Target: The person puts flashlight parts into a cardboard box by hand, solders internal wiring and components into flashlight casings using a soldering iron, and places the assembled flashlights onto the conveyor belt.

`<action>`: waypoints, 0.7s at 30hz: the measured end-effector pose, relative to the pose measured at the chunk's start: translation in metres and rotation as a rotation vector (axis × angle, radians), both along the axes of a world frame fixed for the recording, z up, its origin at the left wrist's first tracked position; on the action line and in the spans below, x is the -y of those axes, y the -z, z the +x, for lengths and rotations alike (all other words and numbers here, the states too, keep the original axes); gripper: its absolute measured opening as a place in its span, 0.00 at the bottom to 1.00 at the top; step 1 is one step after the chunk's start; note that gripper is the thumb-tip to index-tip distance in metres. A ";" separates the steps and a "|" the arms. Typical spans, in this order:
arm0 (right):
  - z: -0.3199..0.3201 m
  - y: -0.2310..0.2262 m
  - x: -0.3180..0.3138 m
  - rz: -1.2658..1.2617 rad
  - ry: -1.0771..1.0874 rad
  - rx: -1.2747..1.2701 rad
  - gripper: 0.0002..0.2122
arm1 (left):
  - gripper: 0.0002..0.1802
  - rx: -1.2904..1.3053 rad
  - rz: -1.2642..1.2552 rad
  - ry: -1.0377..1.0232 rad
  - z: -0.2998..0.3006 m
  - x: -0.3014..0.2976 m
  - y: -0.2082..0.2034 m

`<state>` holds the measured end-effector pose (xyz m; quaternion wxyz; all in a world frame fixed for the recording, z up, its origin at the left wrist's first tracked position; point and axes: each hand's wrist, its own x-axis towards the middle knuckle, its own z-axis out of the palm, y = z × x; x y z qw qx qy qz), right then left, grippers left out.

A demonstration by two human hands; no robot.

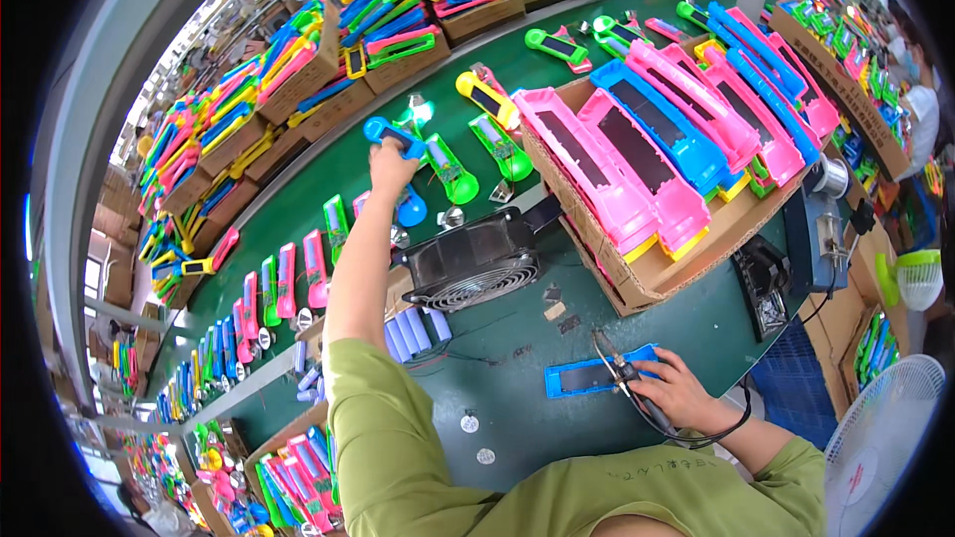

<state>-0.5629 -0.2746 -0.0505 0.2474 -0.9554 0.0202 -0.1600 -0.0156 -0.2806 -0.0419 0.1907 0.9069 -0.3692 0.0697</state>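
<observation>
My left arm stretches far over the green bench. My left hand is closed around one end of a blue plastic lamp housing, beside several green housings with wires and cells. My right hand is near the front edge, closed on a soldering iron with a dark handle and cable. Its tip points away from me. Under the iron lies a blue frame with a dark panel; my right fingers rest by its right end. The grip's underside is hidden.
A black box-shaped fan stands mid-bench beside purple cylindrical cells. A cardboard box of pink and blue housings is at right, near a soldering station and solder spool. A white fan is far right.
</observation>
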 end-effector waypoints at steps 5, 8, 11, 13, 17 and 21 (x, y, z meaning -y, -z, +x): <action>0.000 -0.004 0.000 0.000 -0.015 -0.050 0.18 | 0.18 0.666 0.363 0.726 -0.037 0.013 -0.017; 0.000 -0.002 -0.001 0.002 -0.021 -0.020 0.18 | 0.18 0.625 0.352 0.909 -0.038 0.008 -0.018; 0.000 0.001 -0.003 -0.007 -0.008 -0.031 0.18 | 0.23 0.399 -0.015 0.734 -0.056 -0.003 -0.065; -0.002 0.001 -0.006 -0.018 -0.020 -0.019 0.18 | 0.26 0.522 -0.161 0.788 -0.083 -0.022 -0.123; -0.005 0.001 -0.005 -0.032 -0.019 0.043 0.21 | 0.35 0.555 0.123 0.783 -0.185 -0.070 -0.216; -0.006 0.004 -0.004 -0.015 -0.036 0.130 0.23 | 0.35 0.343 0.391 0.909 -0.305 -0.144 -0.194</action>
